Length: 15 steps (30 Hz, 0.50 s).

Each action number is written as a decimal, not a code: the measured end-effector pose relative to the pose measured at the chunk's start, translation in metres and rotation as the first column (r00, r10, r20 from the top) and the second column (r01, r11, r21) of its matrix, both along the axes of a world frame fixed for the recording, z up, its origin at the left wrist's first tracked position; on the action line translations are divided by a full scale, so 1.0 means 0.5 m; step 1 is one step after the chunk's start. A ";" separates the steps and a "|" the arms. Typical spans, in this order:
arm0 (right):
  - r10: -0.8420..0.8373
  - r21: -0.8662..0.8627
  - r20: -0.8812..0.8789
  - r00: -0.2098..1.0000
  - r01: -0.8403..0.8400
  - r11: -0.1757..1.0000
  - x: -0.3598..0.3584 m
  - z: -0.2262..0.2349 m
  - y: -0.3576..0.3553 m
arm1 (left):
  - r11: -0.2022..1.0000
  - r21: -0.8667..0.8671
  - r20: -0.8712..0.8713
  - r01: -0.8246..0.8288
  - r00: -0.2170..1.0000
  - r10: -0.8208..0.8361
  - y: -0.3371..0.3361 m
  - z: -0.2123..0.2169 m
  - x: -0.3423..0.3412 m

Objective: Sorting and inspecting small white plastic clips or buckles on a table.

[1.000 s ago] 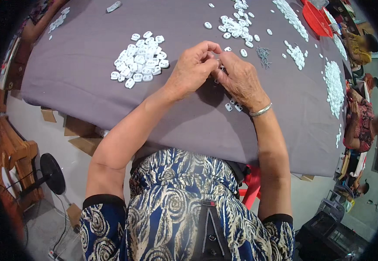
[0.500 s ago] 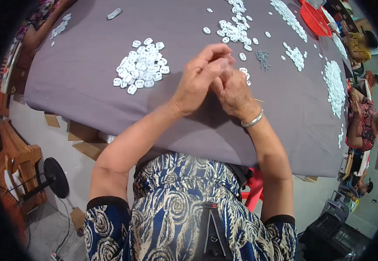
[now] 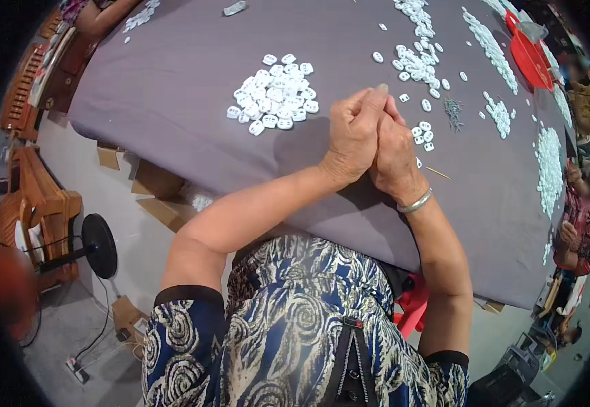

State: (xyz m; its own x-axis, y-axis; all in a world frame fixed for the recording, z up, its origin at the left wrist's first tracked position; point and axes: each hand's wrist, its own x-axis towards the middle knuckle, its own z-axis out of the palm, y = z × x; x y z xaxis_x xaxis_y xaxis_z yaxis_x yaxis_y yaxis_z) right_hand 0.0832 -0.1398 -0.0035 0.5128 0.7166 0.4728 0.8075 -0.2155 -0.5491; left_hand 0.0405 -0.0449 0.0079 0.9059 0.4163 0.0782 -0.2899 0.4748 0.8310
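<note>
Presently: left hand (image 3: 354, 139) against right hand (image 3: 398, 154), centre frame

Both were curled together; I couldn't tell what, if anything, they gripped. Loose white pieces (image 3: 425, 127) lay just right of them. I judged close two-handed work underway; the next move called for steadiness.

Table with grey-purple cloth (image 3: 179, 108) fills most of the view — pale grey floor (image 3: 135, 227) below it, open cardboard boxes (image 3: 158, 180) under its left edge. Left side: carved brown wooden furniture (image 3: 42, 193), black round fan (image 3: 99, 246), white power strip (image 3: 75, 370) with cable on the floor — red plastic seat (image 3: 413, 303) below the near edge, partly hidden.
</note>
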 end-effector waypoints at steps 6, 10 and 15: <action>0.036 -0.043 0.141 0.989 -0.030 0.999 0.004 0.005 0.003 | 1.000 -0.001 -0.013 0.000 1.000 0.000 0.009 -0.009 0.009; -0.004 -0.140 0.057 0.998 0.012 0.990 0.006 0.005 -0.006 | 1.000 0.011 -0.113 -0.017 0.993 0.018 0.004 0.002 0.013; -0.017 -0.171 -0.030 0.999 0.012 0.985 0.008 0.008 -0.015 | 0.998 -0.046 -0.104 -0.042 0.994 0.037 -0.006 -0.010 0.022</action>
State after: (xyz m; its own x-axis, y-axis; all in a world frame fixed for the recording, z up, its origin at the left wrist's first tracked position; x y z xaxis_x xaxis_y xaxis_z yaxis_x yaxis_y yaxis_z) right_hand 0.0872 -0.1473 0.0005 0.5360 0.7780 0.3278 0.7869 -0.3197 -0.5278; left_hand 0.0516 -0.0477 0.0030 0.8910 0.4525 -0.0359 -0.2226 0.5045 0.8342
